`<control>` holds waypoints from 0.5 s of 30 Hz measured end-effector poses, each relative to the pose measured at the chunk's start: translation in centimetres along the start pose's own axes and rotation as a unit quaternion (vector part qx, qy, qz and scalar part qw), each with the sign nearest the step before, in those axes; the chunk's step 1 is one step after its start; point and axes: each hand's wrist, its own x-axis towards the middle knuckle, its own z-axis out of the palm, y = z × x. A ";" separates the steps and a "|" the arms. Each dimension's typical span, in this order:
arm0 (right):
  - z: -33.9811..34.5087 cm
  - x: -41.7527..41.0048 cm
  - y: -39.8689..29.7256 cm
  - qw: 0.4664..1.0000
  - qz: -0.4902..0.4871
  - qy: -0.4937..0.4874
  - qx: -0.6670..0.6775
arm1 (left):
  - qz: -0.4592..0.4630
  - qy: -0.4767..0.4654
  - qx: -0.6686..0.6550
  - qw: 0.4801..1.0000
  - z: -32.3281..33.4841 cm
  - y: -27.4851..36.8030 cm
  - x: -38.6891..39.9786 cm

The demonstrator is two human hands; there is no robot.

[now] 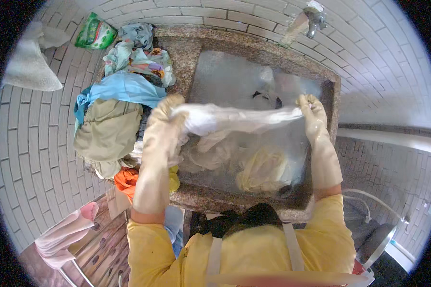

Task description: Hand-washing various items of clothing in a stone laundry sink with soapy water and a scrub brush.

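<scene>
Both my hands wear long cream rubber gloves. A wet white garment (237,118) is stretched between them, blurred by motion, above a stone wash basin (197,201). My left hand (167,114) grips its left end near the heap of clothes. At the right side of the basin, my right hand (310,109) pinches the other end. Cloudy water fills the basin below. A pale yellow cloth (264,170) lies in it towards the near right, and a whitish cloth (212,152) lies left of that. Further back, a dark-and-white item (269,97) shows indistinctly.
Clothes pile on the left ledge: a blue garment (125,88), an olive garment (109,129), an orange cloth (126,179) and a patterned cloth (152,64). Behind them leans a green packet (95,33) bearing writing. A tap (314,22) juts from the back wall. A pink towel (70,235) hangs lower left.
</scene>
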 end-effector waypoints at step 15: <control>18.6 -2.9 11.6 0.776 -0.252 -0.169 -0.552 | 0.156 -0.124 0.594 0.779 11.6 -20.5 12.9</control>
